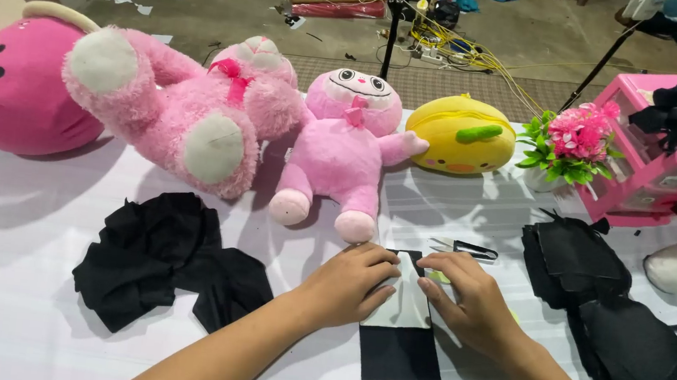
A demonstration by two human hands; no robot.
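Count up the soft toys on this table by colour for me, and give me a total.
Pink: 3, the round plush, the fluffy bear lying on its back, and the seated doll.
Yellow: 1, the round plush.
Total: 4. Both hands, left hand and right hand, press on the black fabric strip instead.

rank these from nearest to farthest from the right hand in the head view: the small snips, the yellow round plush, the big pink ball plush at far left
From the right hand:
1. Small black-handled snips, on the white table just beyond the fingers.
2. Yellow round plush, farther back, at the table's rear edge.
3. Big pink ball-shaped plush, far left corner, farthest.
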